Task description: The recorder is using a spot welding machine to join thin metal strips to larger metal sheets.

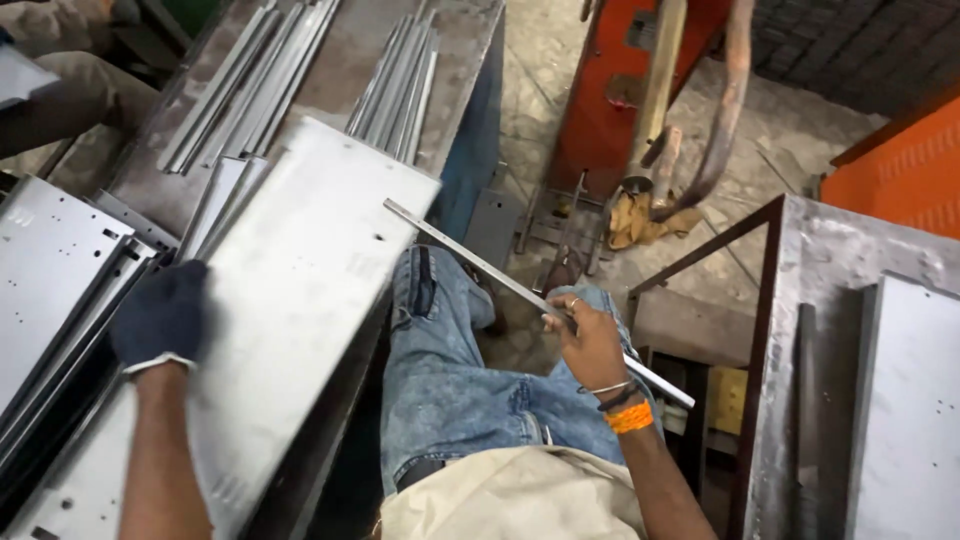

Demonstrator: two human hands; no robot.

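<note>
My left hand (pixel 160 315), in a dark blue glove, presses flat on the left edge of a large grey sheet-metal panel (pixel 300 300) that lies tilted over the workbench. My bare right hand (pixel 590 340), with bangles and an orange band at the wrist, grips a long thin metal strip (pixel 470 255). The strip runs diagonally from the panel's right corner down past my wrist. My legs in blue jeans are below, between the two benches.
Bundles of metal channels (pixel 400 85) and strips (pixel 250 85) lie on the bench (pixel 350 50) behind the panel. Punched panels (pixel 50 260) are stacked at left. A second metal table (pixel 820 300) with a sheet stands at right. An orange machine (pixel 610 90) with hanging arms stands ahead. Another person's legs (pixel 60 90) are top left.
</note>
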